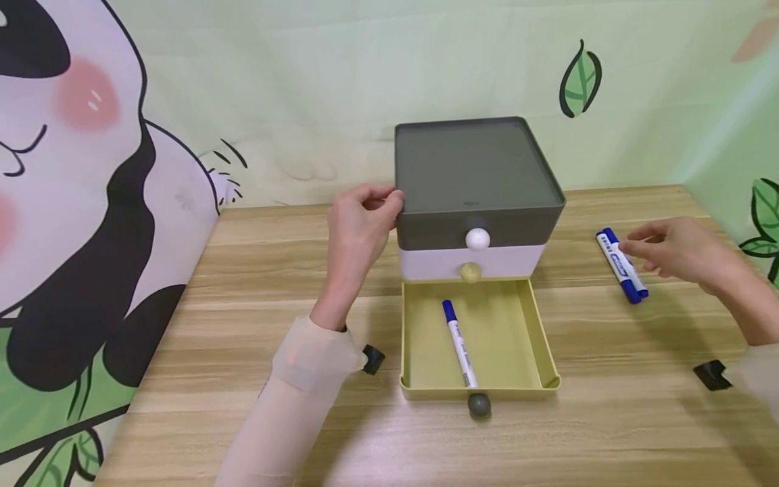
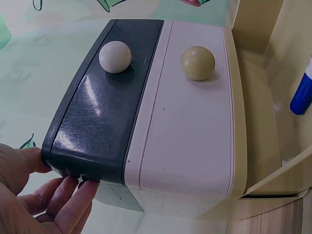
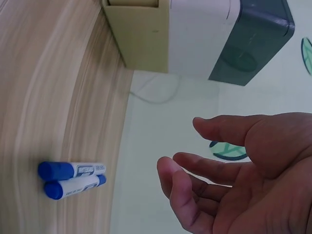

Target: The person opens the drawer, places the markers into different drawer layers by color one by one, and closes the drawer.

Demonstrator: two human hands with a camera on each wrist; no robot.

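A small drawer box (image 1: 475,169) in dark grey, white and yellow stands in the middle of the table. Its bottom yellow drawer (image 1: 505,352) is pulled out, with one blue-capped marker (image 1: 459,345) lying inside. At the left front top corner, my left hand (image 1: 359,230) grips the dark grey tier, thumb on one side and fingers (image 2: 73,204) under its edge in the left wrist view. To the right, two blue-capped markers (image 1: 619,267) lie side by side on the wood. My right hand (image 1: 688,250) hovers above them, holding nothing; thumb and fingertips stand apart in the right wrist view.
The wooden table (image 1: 274,385) backs onto a green printed cloth (image 1: 292,88). Round knobs stick out from the drawer fronts, including a dark grey knob (image 1: 479,406) on the pulled-out drawer. Small black pieces show beside each sleeve.
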